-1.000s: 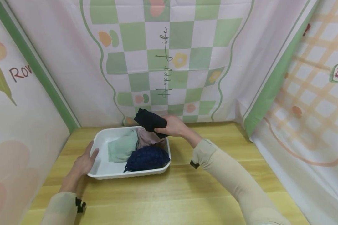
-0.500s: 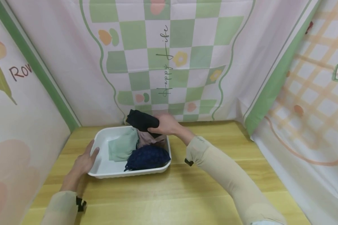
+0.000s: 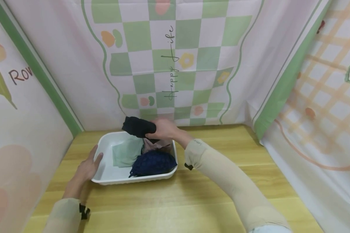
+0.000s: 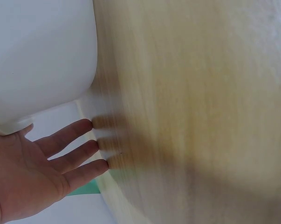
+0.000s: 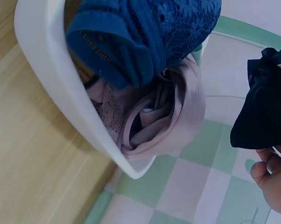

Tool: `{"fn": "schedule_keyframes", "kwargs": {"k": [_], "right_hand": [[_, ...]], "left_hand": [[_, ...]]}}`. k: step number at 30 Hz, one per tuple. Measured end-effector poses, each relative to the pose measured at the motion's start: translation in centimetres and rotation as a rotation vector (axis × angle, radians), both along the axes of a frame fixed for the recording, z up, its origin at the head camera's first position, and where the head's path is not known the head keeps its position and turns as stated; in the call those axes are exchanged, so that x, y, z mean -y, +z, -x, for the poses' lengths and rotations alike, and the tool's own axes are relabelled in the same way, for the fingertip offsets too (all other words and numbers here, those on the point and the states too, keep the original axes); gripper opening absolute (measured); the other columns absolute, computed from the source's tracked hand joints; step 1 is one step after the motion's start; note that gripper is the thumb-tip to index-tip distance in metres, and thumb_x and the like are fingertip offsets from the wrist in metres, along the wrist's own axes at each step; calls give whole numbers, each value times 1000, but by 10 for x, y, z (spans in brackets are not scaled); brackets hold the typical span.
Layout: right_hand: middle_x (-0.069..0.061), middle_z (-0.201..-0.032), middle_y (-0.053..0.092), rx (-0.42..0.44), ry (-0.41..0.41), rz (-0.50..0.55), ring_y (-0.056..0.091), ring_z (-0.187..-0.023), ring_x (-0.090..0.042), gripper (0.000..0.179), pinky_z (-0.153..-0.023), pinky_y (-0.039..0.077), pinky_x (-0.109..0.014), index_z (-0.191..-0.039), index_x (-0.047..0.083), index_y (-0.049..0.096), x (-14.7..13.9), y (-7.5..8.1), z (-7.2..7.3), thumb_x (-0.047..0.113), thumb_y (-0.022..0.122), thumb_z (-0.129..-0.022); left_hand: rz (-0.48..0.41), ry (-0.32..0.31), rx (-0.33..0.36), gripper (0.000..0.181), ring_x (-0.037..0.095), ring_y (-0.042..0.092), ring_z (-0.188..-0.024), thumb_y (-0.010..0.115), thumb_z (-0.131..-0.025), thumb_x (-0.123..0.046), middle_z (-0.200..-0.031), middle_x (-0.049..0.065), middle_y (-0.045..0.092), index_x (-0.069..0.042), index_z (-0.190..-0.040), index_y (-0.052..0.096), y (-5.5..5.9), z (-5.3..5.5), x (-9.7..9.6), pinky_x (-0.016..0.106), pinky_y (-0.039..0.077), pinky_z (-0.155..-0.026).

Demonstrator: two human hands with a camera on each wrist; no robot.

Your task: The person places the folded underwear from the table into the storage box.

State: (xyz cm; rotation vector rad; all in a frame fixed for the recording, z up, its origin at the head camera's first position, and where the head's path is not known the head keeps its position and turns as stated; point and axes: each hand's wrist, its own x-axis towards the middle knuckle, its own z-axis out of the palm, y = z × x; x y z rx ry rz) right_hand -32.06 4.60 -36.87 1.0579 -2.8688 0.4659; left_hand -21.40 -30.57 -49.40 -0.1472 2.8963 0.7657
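Note:
My right hand grips a folded black garment over the back rim of a white plastic tray. In the right wrist view the black garment hangs from curled fingers, its exact kind unclear. My left hand is at the tray's left side, thumb over the rim. Its fingers are straight and spread outside the tray, tips at the tabletop. Inside lie a folded mint-green cloth, a dusty-pink garment with lace and a dark blue lacy garment.
The tray stands on a wood-grain table, close to its back edge. Behind it hangs a checked green-and-white curtain. Printed fabric also hangs on the left and right.
The right hand has moved left with the black garment, from above the pink garment to nearer the tray's back middle. The left hand and tray stay in place.

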Motion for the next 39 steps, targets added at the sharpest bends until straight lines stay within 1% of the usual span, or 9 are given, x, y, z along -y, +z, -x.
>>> {"fn": "schedule_keyframes", "kwargs": {"k": [6,9,12,16,22,27,31,35,39], "right_hand": [[1,-100,73,3,8,-57,68,-91,-18,39,-84,57,-35,-103,16,69,13,0,1,51,70,-86],[1,-101,73,3,8,-71,67,-93,-17,39,-85,56,-35,-103,17,69,20,-1,2,52,70,-86],[1,-101,72,-2,16,-79,67,-93,-17,39,-83,57,-35,-101,18,69,27,-1,2,53,70,-85],[3,-102,72,-16,39,-92,66,-94,-16,37,-83,57,-34,-103,19,69,36,-3,3,52,70,-85],[4,-98,72,-58,54,-121,65,-92,-15,36,-83,57,-34,-102,20,69,47,-10,5,52,70,-85],[4,-96,72,-79,74,-154,66,-89,-15,36,-77,58,-34,-102,21,68,55,-12,7,53,71,-84],[3,-97,72,-87,63,-185,68,-88,-18,38,-73,58,-37,-103,20,66,62,-12,5,53,71,-84],[1,-99,71,-98,52,-228,68,-92,-20,43,-75,58,-38,-106,19,63,69,-12,4,55,71,-84],[1,-100,71,-116,48,-271,68,-94,-20,45,-78,58,-38,-107,18,65,76,-13,4,57,70,-84]], "left_hand": [[-14,15,30,79,66,38,-129,7,-102,-63,-150,42,29,-12,-160,-9,-1,1,-1,72,38,-104],[-14,21,40,79,66,39,-129,6,-102,-64,-150,42,29,-13,-160,-11,0,2,-1,71,39,-103],[-12,18,31,80,66,40,-129,6,-102,-64,-150,42,30,-12,-160,-10,-1,2,0,71,40,-103],[-1,7,11,79,66,41,-127,6,-102,-63,-148,42,32,-11,-160,-9,-1,1,0,71,40,-102],[7,12,16,80,66,41,-128,6,-102,-63,-149,42,31,-10,-160,-8,0,1,-1,71,39,-103],[10,14,7,78,67,41,-126,6,-103,-62,-148,42,33,-11,-160,-7,0,1,-1,71,40,-101],[5,16,-2,78,67,40,-126,5,-103,-62,-147,42,34,-11,-160,-6,1,0,-1,72,39,-102],[1,20,4,79,67,39,-128,1,-101,-63,-148,42,33,-11,-160,-6,1,-1,-2,72,38,-104],[-2,19,9,79,67,38,-129,0,-101,-63,-149,41,32,-11,-160,-7,1,-1,-1,72,37,-105]]}}
